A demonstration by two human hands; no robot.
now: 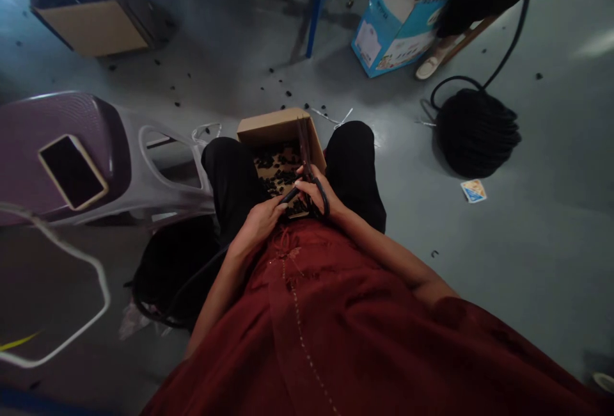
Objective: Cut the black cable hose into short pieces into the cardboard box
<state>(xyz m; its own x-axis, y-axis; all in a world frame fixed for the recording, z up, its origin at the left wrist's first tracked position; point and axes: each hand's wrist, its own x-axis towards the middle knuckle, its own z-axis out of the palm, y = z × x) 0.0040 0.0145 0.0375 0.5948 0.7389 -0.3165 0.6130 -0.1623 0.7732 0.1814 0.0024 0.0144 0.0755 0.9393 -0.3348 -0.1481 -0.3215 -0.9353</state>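
I sit with a small cardboard box (pixel 278 125) between my knees; it holds several short black pieces (pixel 278 169). My right hand (pixel 314 192) is closed around the black handles of a pair of scissors (pixel 306 147), whose blades point away over the box. My left hand (pixel 261 217) is closed on a thin black cable (pixel 289 196), feeding its end toward the scissors. The cable runs down past my left side to a dark coil (pixel 167 275) on the floor.
A plastic chair (pixel 115 166) at left carries a phone (pixel 71 171). A large black cable coil (pixel 477 131) lies on the floor at right, near a blue box (pixel 391 35) and another person's feet. A brown carton (pixel 91 9) stands far left. Black scraps dot the floor.
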